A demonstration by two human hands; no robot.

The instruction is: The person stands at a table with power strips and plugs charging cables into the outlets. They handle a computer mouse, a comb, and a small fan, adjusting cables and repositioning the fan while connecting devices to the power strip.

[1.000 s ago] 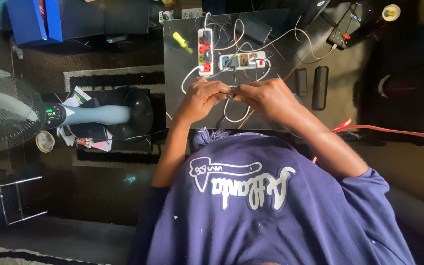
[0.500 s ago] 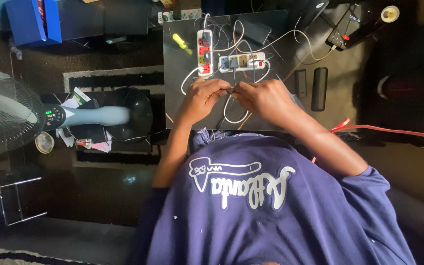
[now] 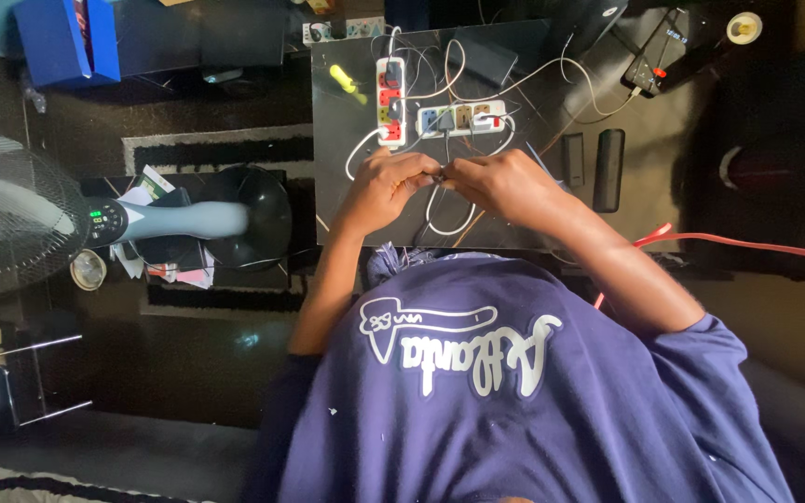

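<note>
My left hand (image 3: 386, 186) and my right hand (image 3: 500, 182) meet over a dark table (image 3: 347, 214), fingertips pinched together on a thin white cable (image 3: 449, 224) that loops down below them. What sits between the fingertips is too small to make out. Just beyond the hands lie two white power strips: one upright with red switches (image 3: 390, 101), one lying crosswise with coloured sockets (image 3: 463, 118). Several white wires run from them across the table. My purple shirt (image 3: 514, 391) fills the lower view.
A yellow-handled tool (image 3: 347, 79) lies at the table's far left. Two black oblong devices (image 3: 607, 156) lie to the right, a phone (image 3: 652, 63) beyond. A standing fan (image 3: 11, 219) and its base (image 3: 252, 216) are at left. A red cable (image 3: 747, 244) runs right.
Both hands stay pinched on the cable with only slight finger shifts; the view has drifted a little.
</note>
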